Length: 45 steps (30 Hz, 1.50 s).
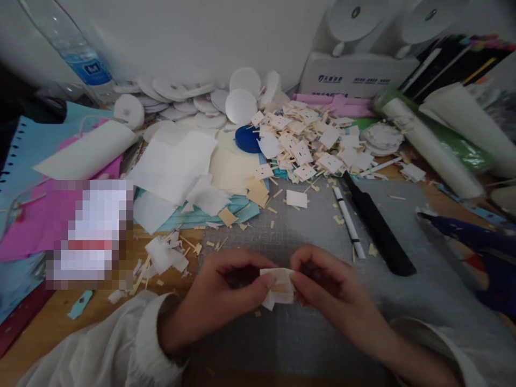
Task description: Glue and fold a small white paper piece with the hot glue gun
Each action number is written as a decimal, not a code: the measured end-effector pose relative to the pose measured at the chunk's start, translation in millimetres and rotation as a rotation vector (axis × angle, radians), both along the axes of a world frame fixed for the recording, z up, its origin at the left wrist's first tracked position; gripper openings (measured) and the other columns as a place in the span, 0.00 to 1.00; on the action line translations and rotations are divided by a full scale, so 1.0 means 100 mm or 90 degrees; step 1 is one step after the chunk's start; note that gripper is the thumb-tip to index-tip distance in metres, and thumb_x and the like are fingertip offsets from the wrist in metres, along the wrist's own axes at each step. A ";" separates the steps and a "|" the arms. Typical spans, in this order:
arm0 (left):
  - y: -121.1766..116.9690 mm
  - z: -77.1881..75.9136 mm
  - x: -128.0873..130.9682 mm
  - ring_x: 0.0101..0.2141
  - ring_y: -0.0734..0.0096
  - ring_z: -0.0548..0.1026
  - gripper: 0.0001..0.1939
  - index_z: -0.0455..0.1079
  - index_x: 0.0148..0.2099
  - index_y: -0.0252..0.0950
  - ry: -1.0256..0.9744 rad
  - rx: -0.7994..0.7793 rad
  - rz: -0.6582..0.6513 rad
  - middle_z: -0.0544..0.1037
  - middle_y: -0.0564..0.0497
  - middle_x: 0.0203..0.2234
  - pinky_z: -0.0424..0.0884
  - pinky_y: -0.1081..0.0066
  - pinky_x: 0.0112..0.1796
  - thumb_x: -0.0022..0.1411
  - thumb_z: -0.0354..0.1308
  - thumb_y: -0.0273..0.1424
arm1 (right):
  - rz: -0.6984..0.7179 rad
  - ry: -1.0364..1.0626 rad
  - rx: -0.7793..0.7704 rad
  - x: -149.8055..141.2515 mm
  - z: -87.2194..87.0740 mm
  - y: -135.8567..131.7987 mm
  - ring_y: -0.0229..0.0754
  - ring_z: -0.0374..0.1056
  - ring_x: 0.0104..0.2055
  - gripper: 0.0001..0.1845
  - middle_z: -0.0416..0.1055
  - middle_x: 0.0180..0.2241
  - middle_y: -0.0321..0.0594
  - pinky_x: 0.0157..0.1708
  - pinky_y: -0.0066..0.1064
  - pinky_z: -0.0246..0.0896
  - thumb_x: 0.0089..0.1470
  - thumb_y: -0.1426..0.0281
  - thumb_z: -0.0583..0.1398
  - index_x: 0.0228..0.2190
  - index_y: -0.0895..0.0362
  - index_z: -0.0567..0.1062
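A small white piece of paper [282, 294] with a pale tan strip across it is held up between both hands. My left hand [229, 287] pinches its left side, thumb on top. On its right edge, my right hand [330, 285] closes thumb and fingertips. Beneath them lies a grey cutting mat [278, 231]. Just beyond the hands, a small white card [296, 199] lies flat on the mat. A white pen with black bands [349, 223] and a black cutter-like tool [379, 226] rest to the right.
At the back is a heap of small white cards with marks and tan tabs [302, 142]. White sheets [177, 161] and blue paper lie left of it, behind paper scraps [165, 252]. A blue glue gun [479, 247] is at right; a plastic bottle [86, 62] stands back left.
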<state>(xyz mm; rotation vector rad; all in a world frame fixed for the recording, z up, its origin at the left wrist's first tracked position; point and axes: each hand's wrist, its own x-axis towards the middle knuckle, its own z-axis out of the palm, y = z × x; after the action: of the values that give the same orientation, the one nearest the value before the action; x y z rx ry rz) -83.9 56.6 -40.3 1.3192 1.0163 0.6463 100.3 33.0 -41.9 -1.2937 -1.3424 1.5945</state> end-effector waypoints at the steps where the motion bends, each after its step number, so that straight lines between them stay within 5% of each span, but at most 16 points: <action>1: 0.00 0.00 0.00 0.24 0.72 0.74 0.09 0.76 0.34 0.32 0.009 0.004 0.004 0.79 0.48 0.25 0.70 0.76 0.24 0.57 0.58 0.32 | -0.003 0.001 -0.001 0.00 0.00 0.00 0.32 0.57 0.23 0.13 0.60 0.21 0.31 0.20 0.23 0.53 0.56 0.60 0.57 0.28 0.55 0.65; 8: 0.00 -0.01 0.01 0.22 0.75 0.71 0.07 0.76 0.29 0.33 0.091 0.132 0.012 0.77 0.50 0.21 0.65 0.78 0.23 0.57 0.58 0.29 | -0.008 -0.048 0.065 -0.02 0.00 0.00 0.32 0.58 0.23 0.08 0.61 0.21 0.31 0.20 0.23 0.53 0.56 0.66 0.57 0.27 0.56 0.68; 17: 0.00 0.00 0.01 0.23 0.73 0.73 0.09 0.77 0.30 0.31 0.093 0.124 0.023 0.79 0.48 0.22 0.66 0.77 0.23 0.57 0.59 0.31 | 0.016 -0.014 0.095 0.05 -0.02 -0.04 0.32 0.60 0.26 0.05 0.65 0.24 0.32 0.23 0.22 0.56 0.58 0.69 0.55 0.32 0.54 0.71; 23: 0.01 0.00 0.00 0.24 0.73 0.73 0.09 0.77 0.31 0.30 0.062 0.072 0.011 0.79 0.47 0.23 0.67 0.77 0.24 0.57 0.59 0.31 | 0.028 -0.010 0.117 0.05 -0.04 -0.04 0.31 0.61 0.27 0.06 0.66 0.25 0.31 0.24 0.21 0.56 0.59 0.71 0.55 0.34 0.52 0.72; 27: 0.01 -0.02 -0.01 0.22 0.77 0.72 0.08 0.78 0.33 0.33 -0.014 -0.056 -0.025 0.77 0.50 0.22 0.66 0.80 0.23 0.57 0.60 0.32 | 0.031 0.009 0.133 0.03 -0.07 -0.07 0.31 0.63 0.29 0.07 0.68 0.29 0.32 0.26 0.21 0.58 0.59 0.72 0.55 0.37 0.49 0.71; 32: 0.01 0.01 -0.02 0.21 0.78 0.70 0.09 0.79 0.33 0.34 -0.062 -0.134 -0.054 0.76 0.51 0.20 0.67 0.80 0.23 0.57 0.60 0.33 | 0.049 0.098 0.081 0.03 -0.08 -0.08 0.31 0.64 0.30 0.09 0.67 0.30 0.30 0.28 0.21 0.59 0.59 0.72 0.56 0.41 0.48 0.66; 35: 0.01 0.03 -0.02 0.21 0.78 0.71 0.08 0.79 0.34 0.35 -0.065 -0.135 -0.050 0.76 0.51 0.21 0.66 0.81 0.22 0.56 0.61 0.33 | 0.045 0.146 -0.001 0.04 -0.05 -0.05 0.30 0.60 0.27 0.05 0.63 0.27 0.29 0.25 0.20 0.56 0.58 0.69 0.58 0.35 0.51 0.64; 39: -0.01 0.03 -0.02 0.22 0.78 0.72 0.07 0.79 0.34 0.34 -0.069 -0.128 -0.053 0.76 0.51 0.21 0.66 0.81 0.22 0.56 0.61 0.31 | 0.088 0.173 -0.101 0.04 -0.02 -0.02 0.30 0.51 0.22 0.14 0.56 0.22 0.28 0.20 0.21 0.48 0.56 0.61 0.58 0.27 0.54 0.61; 45: 0.00 0.05 -0.02 0.22 0.78 0.71 0.06 0.79 0.34 0.33 -0.066 -0.055 -0.102 0.76 0.51 0.21 0.65 0.81 0.24 0.57 0.61 0.28 | 0.115 0.099 -0.075 0.03 -0.02 0.01 0.31 0.48 0.22 0.18 0.53 0.21 0.29 0.20 0.23 0.45 0.55 0.58 0.57 0.23 0.55 0.60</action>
<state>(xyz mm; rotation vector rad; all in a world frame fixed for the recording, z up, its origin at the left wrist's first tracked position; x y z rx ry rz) -85.6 56.2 -35.3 1.2637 0.8357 0.5379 103.7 33.9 -43.9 -1.1147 -1.3163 1.8818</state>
